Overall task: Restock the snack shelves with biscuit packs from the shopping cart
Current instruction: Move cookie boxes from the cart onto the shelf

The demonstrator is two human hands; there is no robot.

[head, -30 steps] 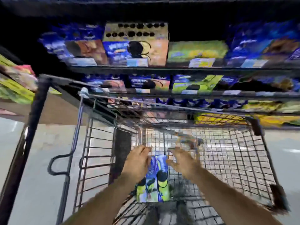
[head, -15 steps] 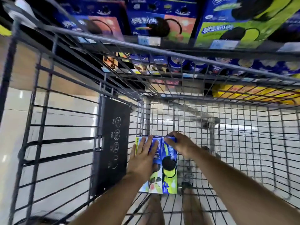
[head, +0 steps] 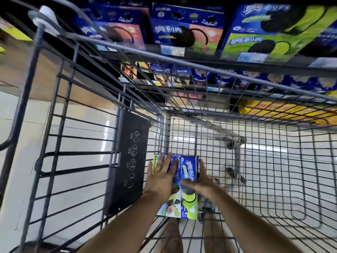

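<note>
Two bare forearms come in from the bottom edge and reach down into the shopping cart. The person's legs show through the wire floor beneath them.

The left hand lies flat on top of the biscuit packs. Its fingers are straight and spread and its thumb sits out by the left edge, so it presses on them rather than grasping. The right hand holds the same bundle from the other side. Its thumb crosses the face of the rightmost pack and its fingers run along that pack's right side, clasping it between them.

The packs (blue at the far end, green at the near end, with dark round biscuits printed on them) lie side by side, touching, on the cart's floor near its left wall. Just beside them on the left, a black panel with white circular icons marked "NO" stands inside the cart. A pale glossy floor shows through the wire.

Beyond the cart's far rim are the snack shelves. They hold large blue boxes, a green-fronted box and price tags along the edge. Lower down are smaller blue packs and, through the mesh, yellow packs.
</note>
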